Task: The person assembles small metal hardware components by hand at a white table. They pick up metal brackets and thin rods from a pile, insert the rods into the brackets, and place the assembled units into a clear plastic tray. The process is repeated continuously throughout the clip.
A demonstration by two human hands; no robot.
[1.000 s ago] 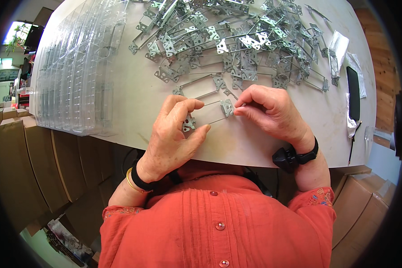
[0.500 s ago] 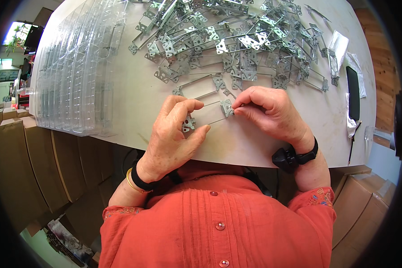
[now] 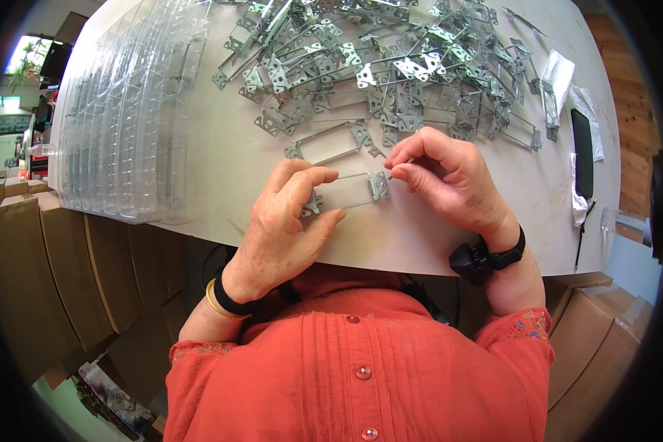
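A metal bracket frame (image 3: 378,186), two thin rods joining punched end plates, lies level near the table's front edge. My left hand (image 3: 283,217) curls round its left end, thumb and forefinger at the two rods; the fingers partly cover that plate. Just off the right-hand plate, my right hand (image 3: 449,180) is closed in a pinch, thumb against forefinger. A tiny sliver shows at those fingertips, too small to name. Beyond both hands lies another similar frame (image 3: 335,156).
A large heap of metal brackets (image 3: 390,66) covers the table's far side. Clear plastic trays (image 3: 125,118) stand stacked at left. On the right are a black phone (image 3: 582,151), white wrapping (image 3: 558,77) and a thin dark stick (image 3: 583,239). Cardboard boxes (image 3: 59,265) flank the table.
My right hand has lifted slightly up and away from the right-hand plate, which now shows whole. The frame's right end has shifted a little to the right. My left hand has hardly moved.
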